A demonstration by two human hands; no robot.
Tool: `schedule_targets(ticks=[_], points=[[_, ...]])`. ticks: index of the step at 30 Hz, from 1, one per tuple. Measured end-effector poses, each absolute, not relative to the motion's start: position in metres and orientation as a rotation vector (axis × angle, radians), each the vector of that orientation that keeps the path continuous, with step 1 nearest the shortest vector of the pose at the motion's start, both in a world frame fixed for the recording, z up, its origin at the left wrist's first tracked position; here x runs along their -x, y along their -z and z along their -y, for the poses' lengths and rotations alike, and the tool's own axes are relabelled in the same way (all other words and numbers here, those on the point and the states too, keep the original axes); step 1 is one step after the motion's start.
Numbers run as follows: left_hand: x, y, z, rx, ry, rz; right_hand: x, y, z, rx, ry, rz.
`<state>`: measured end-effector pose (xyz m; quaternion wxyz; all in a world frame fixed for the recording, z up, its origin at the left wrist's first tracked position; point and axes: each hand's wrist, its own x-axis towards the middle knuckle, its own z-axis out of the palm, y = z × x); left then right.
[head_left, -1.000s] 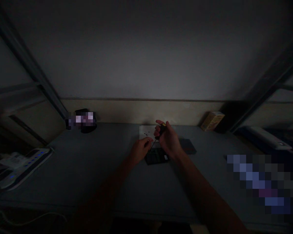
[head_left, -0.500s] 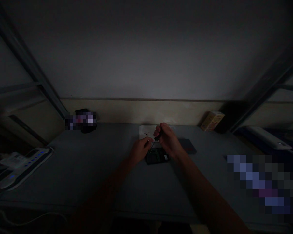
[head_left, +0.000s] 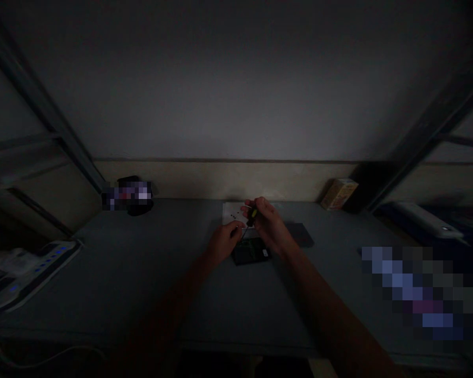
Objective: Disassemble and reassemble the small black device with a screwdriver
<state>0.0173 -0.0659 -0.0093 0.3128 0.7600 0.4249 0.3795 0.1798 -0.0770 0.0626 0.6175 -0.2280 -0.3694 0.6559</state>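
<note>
My right hand (head_left: 266, 220) is closed around a screwdriver (head_left: 253, 216) with a black and yellow handle, its thin shaft slanting down to the left. The tip is over the far left part of a dark, flat, phone-like device (head_left: 247, 254) lying on the desk. My left hand (head_left: 224, 240) is at that same corner, thumb and fingertips pinched close to the shaft. Whatever the left fingers hold is too small and dark to make out. Behind the hands lies a white sheet (head_left: 229, 209) with several tiny dark pieces (head_left: 235, 215) on it.
A dark flat panel (head_left: 301, 234) lies right of the device. On the grey desk (head_left: 142, 283) stand a small box (head_left: 339, 194) at the back right and a power strip (head_left: 43, 273) with blue lights at left. Blurred-out items are at back left and right.
My right fingers have loosened and shifted on the screwdriver, so its yellow handle part now shows. The left hand stays at the device's corner. The whole view has shifted slightly.
</note>
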Motion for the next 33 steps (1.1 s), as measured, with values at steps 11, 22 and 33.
schedule_targets(ticks=[11, 22, 33], points=[[-0.0177, 0.0103, 0.0657, -1.999, -1.003, -1.141, -0.1848, -0.0658, 0.0722, 0.473, -1.595, 0.843], [-0.0177, 0.0093, 0.0669, -1.992, -0.992, -1.113, -0.1827, -0.0591, 0.0723, 0.490, -1.481, 0.853], [-0.0170, 0.0113, 0.0658, -2.019, -0.996, -1.139, -0.1850, -0.0606, 0.0718, 0.512, -1.532, 0.833]])
